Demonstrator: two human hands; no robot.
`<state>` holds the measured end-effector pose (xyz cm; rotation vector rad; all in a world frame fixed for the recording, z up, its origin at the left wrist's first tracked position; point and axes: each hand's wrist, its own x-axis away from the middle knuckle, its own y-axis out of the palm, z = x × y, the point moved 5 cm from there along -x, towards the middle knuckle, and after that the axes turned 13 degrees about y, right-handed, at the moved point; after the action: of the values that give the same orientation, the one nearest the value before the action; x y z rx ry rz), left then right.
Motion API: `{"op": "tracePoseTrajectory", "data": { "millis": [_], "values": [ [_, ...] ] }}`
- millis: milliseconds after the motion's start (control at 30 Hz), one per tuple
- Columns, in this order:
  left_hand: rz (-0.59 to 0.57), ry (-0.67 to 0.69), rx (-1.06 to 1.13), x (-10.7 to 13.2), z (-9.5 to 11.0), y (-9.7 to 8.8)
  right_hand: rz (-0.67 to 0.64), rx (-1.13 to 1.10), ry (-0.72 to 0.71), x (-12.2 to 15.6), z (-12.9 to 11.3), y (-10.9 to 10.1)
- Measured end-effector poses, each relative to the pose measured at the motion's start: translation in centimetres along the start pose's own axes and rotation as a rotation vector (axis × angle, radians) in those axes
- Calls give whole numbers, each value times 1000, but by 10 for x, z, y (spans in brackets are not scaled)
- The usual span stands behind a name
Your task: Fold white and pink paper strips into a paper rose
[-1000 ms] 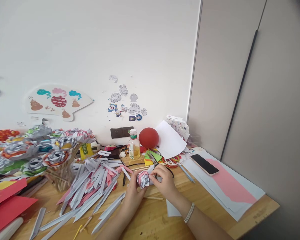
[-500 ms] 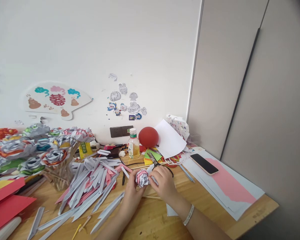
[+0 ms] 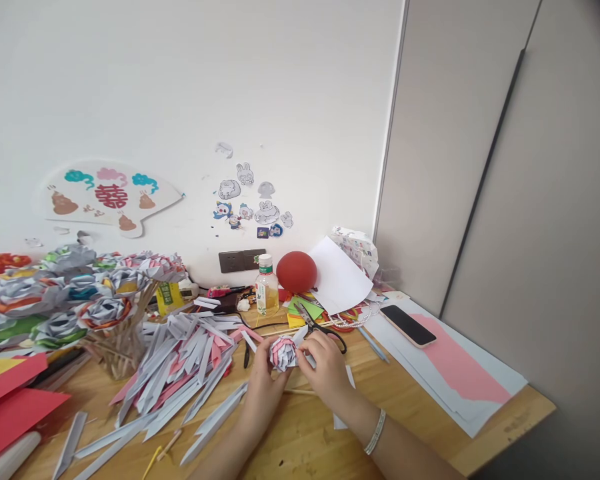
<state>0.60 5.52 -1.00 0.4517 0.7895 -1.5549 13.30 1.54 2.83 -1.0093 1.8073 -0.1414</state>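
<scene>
A small paper flower (image 3: pixel 283 353) of white and pink folded strips is held over the wooden table. My left hand (image 3: pixel 263 381) closes round its left side, thumb below. My right hand (image 3: pixel 324 365) pinches at the flower's right edge, where a white strip seems to end between the fingers; the fingertips partly cover it. A thin stick (image 3: pixel 301 392) shows just below the flower, between the hands. Left of my hands lies a heap of folded white and pink paper strips (image 3: pixel 180 360). Black-handled scissors (image 3: pixel 325 325) rest just beyond my right hand.
Finished paper flowers on sticks (image 3: pixel 105 312) crowd the left side. A bottle (image 3: pixel 267 287) and a red balloon (image 3: pixel 297 271) stand near the wall. On the right, a phone (image 3: pixel 409 326) lies on white and pink paper sheets (image 3: pixel 460 367). Red card (image 3: pixel 20 417) is front left.
My hands stay at the flower, with the right fingers shifted slightly at its edge. The flower looks slightly turned, and the whole view has moved a little.
</scene>
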Motion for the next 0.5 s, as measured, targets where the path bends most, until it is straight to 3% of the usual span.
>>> {"op": "tracePoseTrajectory", "data": {
  "millis": [300,500],
  "values": [
    [-27,33,-61,1,-2,-1,-20,95,-61,4,-6,1],
    [-18,44,-30,2,-2,0,-94,-98,-12,0,-5,-1]
  ]
}}
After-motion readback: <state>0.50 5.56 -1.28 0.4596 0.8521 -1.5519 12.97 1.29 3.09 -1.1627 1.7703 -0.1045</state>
